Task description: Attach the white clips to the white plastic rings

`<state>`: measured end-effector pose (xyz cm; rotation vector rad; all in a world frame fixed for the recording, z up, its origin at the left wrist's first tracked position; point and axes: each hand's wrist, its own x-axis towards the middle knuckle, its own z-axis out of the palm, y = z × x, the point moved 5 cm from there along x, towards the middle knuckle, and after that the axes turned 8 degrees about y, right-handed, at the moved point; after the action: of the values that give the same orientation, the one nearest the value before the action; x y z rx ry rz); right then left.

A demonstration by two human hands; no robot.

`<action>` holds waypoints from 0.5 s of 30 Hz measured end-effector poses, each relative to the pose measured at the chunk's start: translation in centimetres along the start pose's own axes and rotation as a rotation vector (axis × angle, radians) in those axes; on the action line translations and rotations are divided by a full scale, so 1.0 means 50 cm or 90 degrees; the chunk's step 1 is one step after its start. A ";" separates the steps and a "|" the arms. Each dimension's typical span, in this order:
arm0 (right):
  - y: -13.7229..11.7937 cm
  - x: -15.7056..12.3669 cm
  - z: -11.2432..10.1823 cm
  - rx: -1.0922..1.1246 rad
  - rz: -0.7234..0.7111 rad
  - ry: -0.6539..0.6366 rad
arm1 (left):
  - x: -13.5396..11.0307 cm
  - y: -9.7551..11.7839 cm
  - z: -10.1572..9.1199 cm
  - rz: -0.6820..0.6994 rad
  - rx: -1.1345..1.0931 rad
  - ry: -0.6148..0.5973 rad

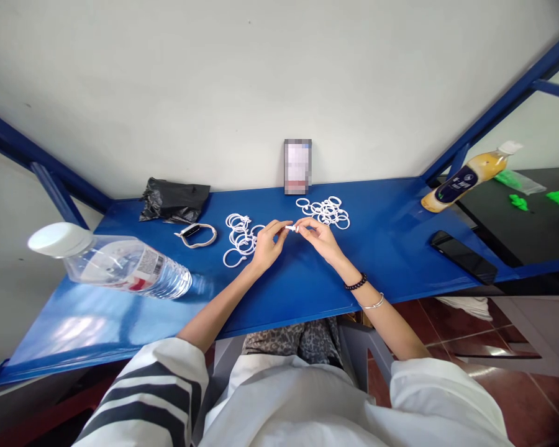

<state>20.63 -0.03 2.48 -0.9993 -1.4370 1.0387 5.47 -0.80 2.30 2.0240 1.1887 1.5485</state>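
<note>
Over the middle of the blue table [302,279], my left hand [269,243] and my right hand [320,238] meet fingertip to fingertip. Both pinch a small white plastic piece [291,228]; it looks like part of a white ring, but fingers hide most of it. Beside my left hand lies a loose pile of white plastic rings [235,257], each with a small knob. Another heap of such rings [327,214] sits just behind my right hand.
A large water bottle [130,267], a pale-strapped watch [198,236] and a black plastic bag [174,200] are on the left. A phone [298,166] leans against the wall. Rightward are a juice bottle [466,179], a dark phone [463,256] and green pieces [518,202].
</note>
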 end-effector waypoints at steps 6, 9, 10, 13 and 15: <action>-0.005 -0.001 -0.003 -0.036 -0.032 0.016 | 0.002 0.009 -0.004 0.002 -0.013 0.015; -0.007 -0.002 -0.002 -0.041 -0.060 0.011 | 0.003 0.015 -0.006 0.016 -0.025 0.020; -0.008 -0.003 -0.002 -0.045 -0.067 0.009 | 0.004 0.017 -0.007 0.019 -0.026 0.022; -0.015 -0.005 0.001 -0.076 -0.092 0.003 | 0.003 0.017 -0.007 0.017 -0.031 0.024; -0.024 -0.008 0.003 -0.111 -0.121 0.006 | 0.003 0.015 -0.006 0.010 -0.040 0.021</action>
<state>20.48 -0.74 3.53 -0.9668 -1.6021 0.7805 5.50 -1.22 3.03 1.9798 1.1235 1.6123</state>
